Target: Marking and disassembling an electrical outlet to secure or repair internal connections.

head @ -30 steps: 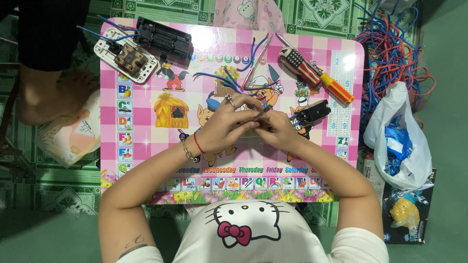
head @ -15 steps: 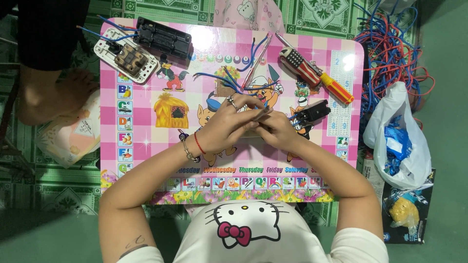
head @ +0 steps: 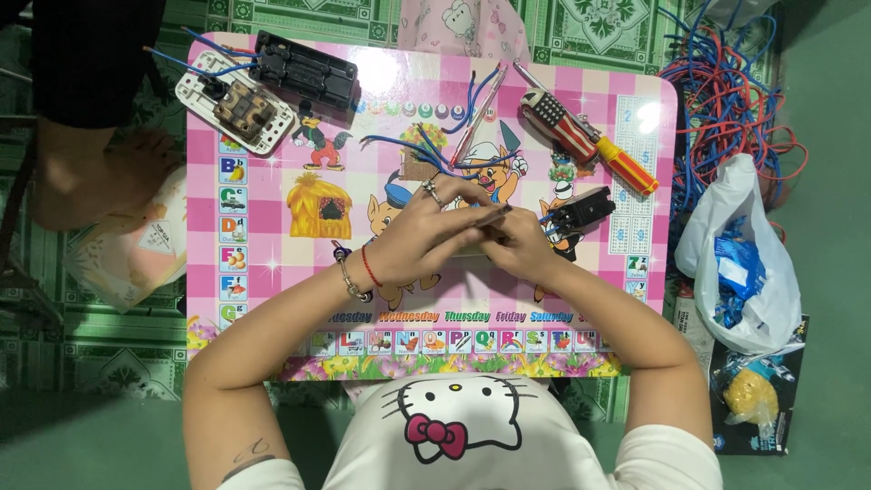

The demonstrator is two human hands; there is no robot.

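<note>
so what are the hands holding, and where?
Both hands, left hand and right hand, pinch a small thin dark part between them; exact hold point can't be told.

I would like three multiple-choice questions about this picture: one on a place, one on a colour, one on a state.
1. Where does the screwdriver lie on the pink table?
A. far right part
B. near left corner
C. under the hands

2. What colour is the tip end of its handle?
A. green
B. orange
C. white

3. How are the left hand and right hand?
A. far apart, flat on the table
B. together at the table's middle, fingers closed on a small thin part
C. raised off the picture

Answers: 1 A, it lies up right, beyond the hands. 2 B, the end toward the table's right edge is orange. 3 B, both hands meet over the cartoon figures, pinching a thin part.
</note>
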